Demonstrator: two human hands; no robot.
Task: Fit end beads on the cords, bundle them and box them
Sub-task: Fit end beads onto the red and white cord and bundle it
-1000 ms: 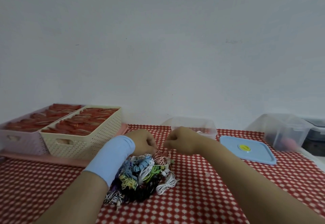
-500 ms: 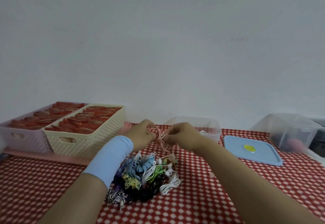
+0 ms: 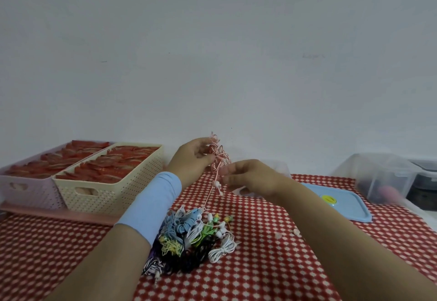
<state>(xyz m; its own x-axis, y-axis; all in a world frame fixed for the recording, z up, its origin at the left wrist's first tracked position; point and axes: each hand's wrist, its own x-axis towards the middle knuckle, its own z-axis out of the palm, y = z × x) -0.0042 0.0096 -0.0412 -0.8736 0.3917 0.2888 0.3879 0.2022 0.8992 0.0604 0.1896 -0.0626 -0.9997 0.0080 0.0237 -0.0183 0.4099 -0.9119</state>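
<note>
Pink cord (image 3: 218, 159) pinched aloft: left hand (image 3: 191, 159), right hand (image 3: 248, 177)

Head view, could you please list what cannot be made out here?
Head view only:
Right hand: fingertips blurred, so its pinch on the pink cord is unclear.
Clear box: contents hidden behind the right hand.
Clear tub: contents blurred through its wall.
Lilac basket: cut off by the left edge.
</note>
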